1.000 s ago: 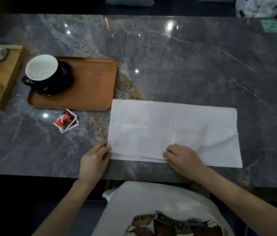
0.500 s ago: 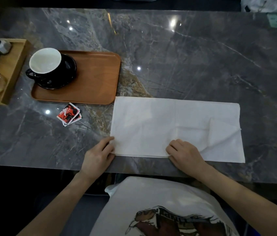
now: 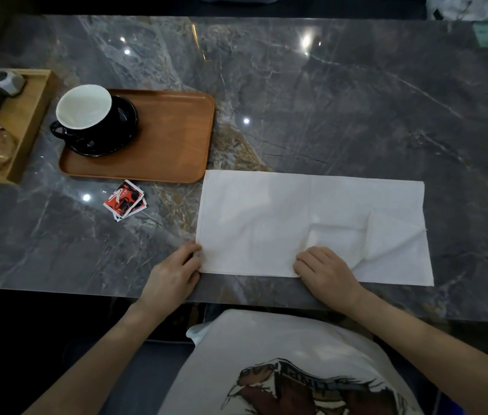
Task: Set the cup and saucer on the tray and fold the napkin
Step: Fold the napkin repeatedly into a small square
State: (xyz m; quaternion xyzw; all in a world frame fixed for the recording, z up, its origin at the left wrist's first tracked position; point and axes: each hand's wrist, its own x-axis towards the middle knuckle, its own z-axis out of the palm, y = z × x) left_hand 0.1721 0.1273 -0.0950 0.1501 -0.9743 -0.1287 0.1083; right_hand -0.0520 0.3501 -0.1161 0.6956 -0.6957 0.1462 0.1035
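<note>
Cup sits on saucer, both on the wooden tray: that half looks done. White napkin lies long on the marble counter. My left hand pinches its near-left corner; right hand, fingers curled, grips the near edge mid-length, probably to align layers.

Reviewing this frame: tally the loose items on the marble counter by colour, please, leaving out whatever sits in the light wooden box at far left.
White: 1, the napkin.
Black: 2, the cup (white inside) and saucer.
Brown: 1, the tray.
Red: 1 small stack of packets; how many is unclear.
Total: 5.
</note>
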